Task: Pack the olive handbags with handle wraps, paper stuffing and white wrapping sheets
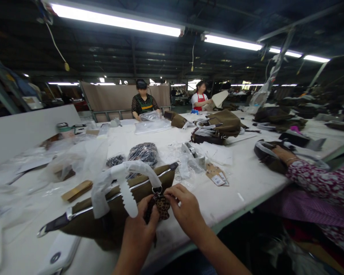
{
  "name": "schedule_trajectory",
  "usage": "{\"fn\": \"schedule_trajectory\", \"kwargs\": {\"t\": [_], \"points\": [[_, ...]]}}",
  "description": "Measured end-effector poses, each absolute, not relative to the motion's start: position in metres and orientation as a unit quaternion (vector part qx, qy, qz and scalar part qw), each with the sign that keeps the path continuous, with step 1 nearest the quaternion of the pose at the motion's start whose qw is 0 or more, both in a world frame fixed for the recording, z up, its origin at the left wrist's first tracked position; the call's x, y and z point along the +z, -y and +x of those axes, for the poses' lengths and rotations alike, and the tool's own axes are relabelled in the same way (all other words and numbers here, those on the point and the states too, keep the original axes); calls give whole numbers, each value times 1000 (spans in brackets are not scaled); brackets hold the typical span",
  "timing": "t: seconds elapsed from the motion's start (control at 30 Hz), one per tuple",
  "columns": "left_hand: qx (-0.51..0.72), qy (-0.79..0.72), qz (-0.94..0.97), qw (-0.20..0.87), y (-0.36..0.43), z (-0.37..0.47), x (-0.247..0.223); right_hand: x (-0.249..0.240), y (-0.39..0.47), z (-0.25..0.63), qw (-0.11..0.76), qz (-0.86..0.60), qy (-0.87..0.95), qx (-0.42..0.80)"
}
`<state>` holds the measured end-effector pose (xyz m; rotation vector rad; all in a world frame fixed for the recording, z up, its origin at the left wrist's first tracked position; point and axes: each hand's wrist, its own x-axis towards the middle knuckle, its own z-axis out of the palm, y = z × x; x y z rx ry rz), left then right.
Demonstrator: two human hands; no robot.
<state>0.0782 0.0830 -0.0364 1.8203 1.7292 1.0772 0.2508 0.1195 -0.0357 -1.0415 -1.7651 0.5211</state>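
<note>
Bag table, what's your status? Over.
Left hand, right hand: both at leopard-print charm. Olive handbag on table. Loose white wrapping hangs near left hand.

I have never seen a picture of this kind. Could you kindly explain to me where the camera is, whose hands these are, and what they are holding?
There is no machine here. A person wears a camera on the head, so this single picture looks forward and down over their own bare hands.

The left hand and right hand hold a small leopard-print charm with their fingers, beside one end of a handle of the olive handbag.

On the white table lie paper tags, a plastic-wrapped bundle and more bags.

The hand at the right, with a patterned sleeve, belongs to a co-worker.
</note>
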Motion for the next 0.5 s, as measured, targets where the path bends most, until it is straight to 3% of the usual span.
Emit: {"fn": "schedule_trajectory", "kwargs": {"t": [0.33, 0.5], "points": [[393, -571, 690, 207, -83, 74, -38, -29, -127, 251, 504, -410, 642, 407], [403, -588, 677, 184, -80, 78, -42, -20, -132, 258, 494, -393, 688, 358]]}}
